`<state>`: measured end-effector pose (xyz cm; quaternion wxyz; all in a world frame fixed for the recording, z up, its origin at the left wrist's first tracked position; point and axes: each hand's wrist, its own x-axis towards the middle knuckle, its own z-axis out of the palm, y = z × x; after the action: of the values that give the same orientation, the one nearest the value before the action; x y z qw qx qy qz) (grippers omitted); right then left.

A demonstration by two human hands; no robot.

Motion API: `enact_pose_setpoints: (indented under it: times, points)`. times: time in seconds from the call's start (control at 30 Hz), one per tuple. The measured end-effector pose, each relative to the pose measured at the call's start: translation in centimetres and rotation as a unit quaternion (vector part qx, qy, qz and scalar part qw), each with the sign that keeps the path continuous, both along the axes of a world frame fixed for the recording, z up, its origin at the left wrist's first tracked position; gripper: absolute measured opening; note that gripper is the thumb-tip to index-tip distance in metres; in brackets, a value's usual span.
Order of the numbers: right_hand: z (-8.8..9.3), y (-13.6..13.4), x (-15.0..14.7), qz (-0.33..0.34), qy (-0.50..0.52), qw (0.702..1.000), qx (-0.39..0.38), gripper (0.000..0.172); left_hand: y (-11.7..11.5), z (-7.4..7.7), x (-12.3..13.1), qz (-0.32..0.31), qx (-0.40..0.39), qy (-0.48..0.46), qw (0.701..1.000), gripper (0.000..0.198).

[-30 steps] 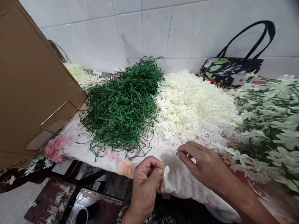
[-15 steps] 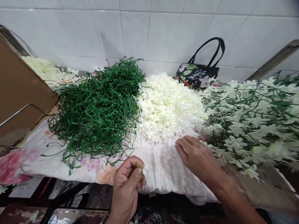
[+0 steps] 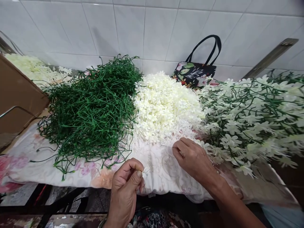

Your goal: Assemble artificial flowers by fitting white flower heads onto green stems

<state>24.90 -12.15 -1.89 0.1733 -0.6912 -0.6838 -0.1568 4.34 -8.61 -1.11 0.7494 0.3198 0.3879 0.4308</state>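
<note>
My left hand (image 3: 128, 183) is pinched, thumb against forefinger, over the front of the flowered cloth (image 3: 156, 177). Whatever sits between its fingertips is too small to name. To its right, my right hand (image 3: 192, 158) has its fingers drawn together at the near edge of some thin white stamens (image 3: 181, 131); I cannot make out what it holds, if anything. Behind the hands lies a heap of creamy white artificial blossoms (image 3: 166, 101). On the left is a tangled pile of green plastic stems (image 3: 95, 107). White flowers on green stems (image 3: 237, 126) are heaped on the right.
A black floral bag (image 3: 194, 74) stands against the tiled wall (image 3: 130, 28). The brown cardboard box (image 3: 19, 101) borders the left side. More pale blossoms (image 3: 30, 68) lie behind it. A metal bar (image 3: 270, 58) slants at the back right.
The view has shifted slightly, so everything appears a little farther left. Both hands keep nearly the same places over the cloth, the left still pinched and the right by the stamens.
</note>
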Motion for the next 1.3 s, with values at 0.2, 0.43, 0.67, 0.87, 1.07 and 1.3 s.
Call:
enact_pose_setpoints:
  times: [0.2, 0.43, 0.67, 0.87, 1.07, 1.3]
  points:
    - [-0.6, -2.1, -0.2, 0.09, 0.057, 0.994, -0.011, 0.026, -0.3, 0.1, 0.5, -0.017, 0.003, 0.001, 1.0, 0.025]
    - [0.0, -2.5, 0.1, 0.048, 0.084, 0.995, -0.015, 0.021, -0.5, 0.6, 0.8, -0.012, 0.009, 0.019, 1.0, 0.027]
    - [-0.1, -0.8, -1.9, -0.066, 0.014, 0.996, -0.062, 0.023, -0.5, 0.8, 1.2, -0.012, 0.011, 0.028, 0.999, 0.029]
    - [-0.3, -1.5, -1.3, -0.061, 0.055, 0.996, -0.037, 0.021, -0.6, 0.6, 1.2, -0.022, -0.001, 0.022, 1.0, 0.029]
    - [2.5, -3.2, -2.7, 0.03, 0.273, 0.961, -0.028, 0.015, -0.8, 0.7, 1.6, -0.018, -0.036, -0.019, 0.999, 0.029]
    - [4.7, -3.6, -5.7, 0.137, 0.381, 0.907, -0.12, 0.015, -1.2, 0.5, 1.5, -0.013, 0.007, -0.023, 1.0, 0.022]
